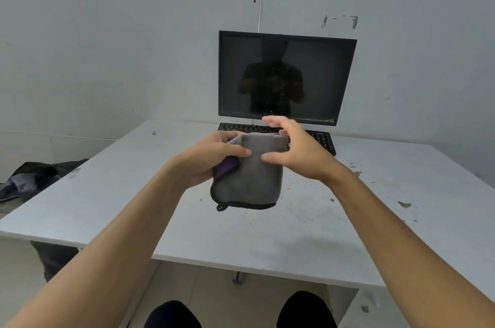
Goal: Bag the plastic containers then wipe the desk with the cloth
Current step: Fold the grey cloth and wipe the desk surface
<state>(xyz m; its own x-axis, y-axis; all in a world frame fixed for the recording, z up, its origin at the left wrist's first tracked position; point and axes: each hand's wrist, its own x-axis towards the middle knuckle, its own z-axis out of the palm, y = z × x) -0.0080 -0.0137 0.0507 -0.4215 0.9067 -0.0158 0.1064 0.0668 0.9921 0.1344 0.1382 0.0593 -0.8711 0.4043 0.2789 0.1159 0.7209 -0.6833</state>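
A grey cloth [251,180] with a black hem and a purple underside hangs folded above the middle of the white desk [112,201]. My left hand [211,156] grips its upper left edge, thumb on the front. My right hand [294,150] is at the cloth's upper right corner, thumb touching the front face and fingers spread and curled over the top fold. No plastic containers are in view.
A black monitor [286,75] stands at the back of the desk with a black keyboard [324,140] in front of it. A dark bag [34,177] lies on the floor to the left. Stains dot the desk's right side [404,204]. My knees show below the front edge.
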